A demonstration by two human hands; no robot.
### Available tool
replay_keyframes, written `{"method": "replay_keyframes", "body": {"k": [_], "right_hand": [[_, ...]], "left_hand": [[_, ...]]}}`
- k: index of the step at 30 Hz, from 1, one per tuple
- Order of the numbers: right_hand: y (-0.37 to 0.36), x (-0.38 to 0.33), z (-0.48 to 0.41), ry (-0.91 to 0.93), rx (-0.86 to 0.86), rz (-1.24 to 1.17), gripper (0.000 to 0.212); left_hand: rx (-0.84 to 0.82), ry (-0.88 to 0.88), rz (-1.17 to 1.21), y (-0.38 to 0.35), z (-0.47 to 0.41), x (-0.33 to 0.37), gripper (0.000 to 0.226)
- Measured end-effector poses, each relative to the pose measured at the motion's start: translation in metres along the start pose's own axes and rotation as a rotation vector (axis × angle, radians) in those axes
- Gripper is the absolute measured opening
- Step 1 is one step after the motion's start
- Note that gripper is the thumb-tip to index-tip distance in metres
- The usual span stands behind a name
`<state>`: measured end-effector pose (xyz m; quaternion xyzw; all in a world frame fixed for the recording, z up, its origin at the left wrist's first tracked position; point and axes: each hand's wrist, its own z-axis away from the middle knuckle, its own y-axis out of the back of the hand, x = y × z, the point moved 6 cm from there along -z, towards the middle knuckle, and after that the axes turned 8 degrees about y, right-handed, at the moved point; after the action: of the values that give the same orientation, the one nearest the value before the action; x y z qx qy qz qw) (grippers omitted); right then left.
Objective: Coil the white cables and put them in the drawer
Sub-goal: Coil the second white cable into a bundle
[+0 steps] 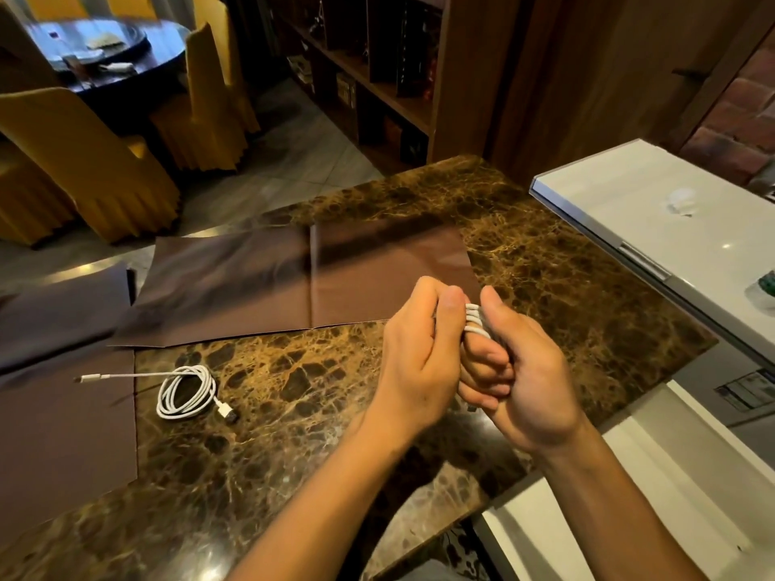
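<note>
My left hand (419,354) and my right hand (528,371) meet above the brown marble table (566,278). Between them is a white cable (476,322), wound in several tight turns; only those turns show between the two thumbs, the rest is hidden in my fists. Both hands grip it. A second white cable (184,392) lies coiled on the marble to the left, one plug end stretched out leftward, the other end beside the coil. No drawer can be made out for certain.
Dark brown placemats (293,278) lie on the table's far and left parts. A white cabinet top (654,203) adjoins the table on the right. Yellow-covered chairs (96,161), a dark round table and wooden shelves (369,77) stand beyond.
</note>
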<state>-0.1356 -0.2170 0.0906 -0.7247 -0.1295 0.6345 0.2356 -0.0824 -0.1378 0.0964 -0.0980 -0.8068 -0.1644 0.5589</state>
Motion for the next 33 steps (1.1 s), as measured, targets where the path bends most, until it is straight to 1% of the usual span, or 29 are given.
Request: {"method": "replay_keyframes", "body": {"k": [2,6,8,9,11,12,15,17,19,22,25,27,29,32,33], "right_hand": [[-0.001,0.000,0.001,-0.021,-0.018,0.021,0.054],[-0.006,0.005,0.003,-0.083,-0.099,0.018,0.055],[-0.008,0.008,0.003,-0.108,-0.145,-0.049,0.054],[-0.008,0.009,0.003,-0.113,-0.159,-0.088,0.053],[-0.007,0.009,0.001,-0.134,-0.155,-0.149,0.053],[-0.005,0.009,0.001,-0.149,-0.145,-0.164,0.053],[-0.003,0.005,0.000,-0.162,-0.142,-0.170,0.055],[-0.004,0.001,0.001,-0.150,-0.158,-0.138,0.056],[-0.006,-0.001,0.002,-0.139,-0.190,-0.089,0.056],[-0.010,-0.002,0.003,-0.144,-0.240,-0.096,0.056],[-0.010,0.000,0.005,-0.150,-0.251,-0.087,0.056],[-0.009,0.003,0.004,-0.150,-0.221,-0.035,0.056],[-0.008,0.002,0.002,-0.120,-0.153,0.061,0.055],[0.000,-0.009,-0.005,0.070,-0.023,0.414,0.052],[0.003,-0.012,-0.007,0.119,0.010,0.499,0.050]], "left_hand": [[0.011,0.002,0.031,0.000,0.005,-0.001,0.035],[0.020,-0.003,0.115,0.001,0.012,-0.005,0.017],[0.019,0.008,0.172,0.005,0.012,-0.007,0.025],[0.022,0.004,0.142,0.007,0.012,-0.009,0.031],[0.004,-0.050,0.000,0.009,0.014,-0.005,0.047],[-0.016,-0.069,-0.061,0.007,0.015,-0.004,0.051],[-0.030,-0.082,-0.138,0.005,0.016,0.001,0.046],[-0.030,-0.101,-0.155,0.003,0.018,0.005,0.052],[-0.022,-0.161,-0.151,0.005,0.022,0.011,0.055],[-0.048,-0.236,-0.162,0.007,0.026,0.011,0.058],[-0.067,-0.231,-0.256,0.010,0.026,0.006,0.054],[-0.052,-0.252,-0.352,0.014,0.025,0.004,0.053],[-0.041,-0.291,-0.441,0.018,0.021,0.006,0.051],[-0.040,-0.303,-0.550,0.024,0.013,0.007,0.043],[-0.049,-0.294,-0.578,0.026,0.011,0.007,0.040]]}}
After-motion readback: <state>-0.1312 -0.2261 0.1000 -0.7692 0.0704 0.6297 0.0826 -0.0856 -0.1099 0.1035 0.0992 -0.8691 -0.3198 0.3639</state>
